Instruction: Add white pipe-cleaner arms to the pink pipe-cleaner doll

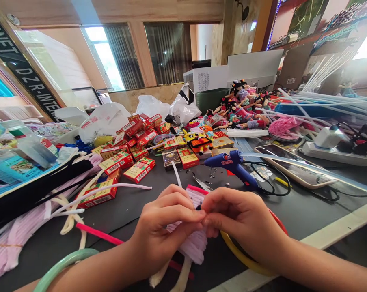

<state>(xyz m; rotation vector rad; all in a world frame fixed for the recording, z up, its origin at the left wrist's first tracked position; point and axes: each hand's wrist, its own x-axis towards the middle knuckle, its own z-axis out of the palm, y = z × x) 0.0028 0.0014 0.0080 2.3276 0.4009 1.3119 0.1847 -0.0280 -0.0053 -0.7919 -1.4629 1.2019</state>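
My left hand (163, 227) and my right hand (238, 221) meet low in the middle, fingertips pinched together on a fluffy pale pink pipe-cleaner piece (194, 243). The piece has a bright pink edge at its top and hangs down between my palms. A white pipe cleaner (176, 174) sticks up behind it. A yellow and red ring (247, 259) lies under my right hand. On my left wrist sits a green bangle (61, 265).
A blue glue gun (232, 164) with a black cord lies just beyond my hands, a phone (290, 166) to its right. Several red and yellow small boxes (134, 152) litter the left. Loose pipe cleaners (28, 219), small dolls (244, 107) and a power strip (335, 152) crowd the dark tabletop (305, 211).
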